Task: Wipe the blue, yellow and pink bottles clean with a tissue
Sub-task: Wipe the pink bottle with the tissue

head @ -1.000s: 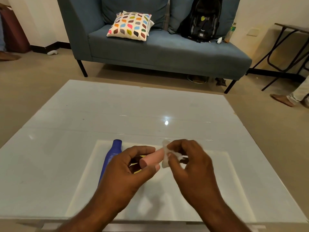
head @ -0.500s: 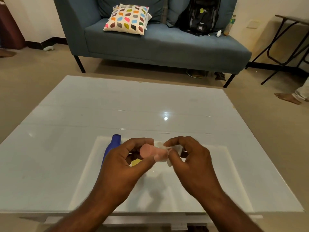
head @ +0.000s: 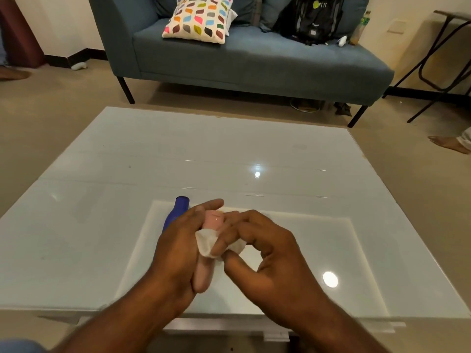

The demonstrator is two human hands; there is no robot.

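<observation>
The pink bottle (head: 213,220) was held above the near half of the worktop (head: 127,179), at about 6 o'clock from the worktop's centre, its long axis running from 12 to 6 o'clock. Its far end showed between the two hands and its near end protruded below the left palm. The left hand (head: 178,248) gripped it from the 9 o'clock side, fingers (head: 209,205) curled over the far end. A white tissue (head: 207,244) was wrapped against the bottle's middle. The right hand (head: 270,261), at 3 o'clock of the bottle, pinched the tissue, its fingers curled onto the cloth and the thumb pressed in from below.

The blue bottle (head: 175,211) lay on the worktop at 10 o'clock of the pink one, cap pointing toward 12 o'clock, its lower part hidden behind the left hand. The yellow bottle could not be made out.

The worktop was glossy white glass with two bright light reflections. Beyond it, at 12 o'clock, stood a blue-grey sofa (head: 254,62) bearing a patterned cushion (head: 198,20) and a black backpack (head: 313,19). A folding table's dark legs (head: 433,59) appeared at 2 o'clock, and a bare foot (head: 448,145) rested on the floor at 3 o'clock.
</observation>
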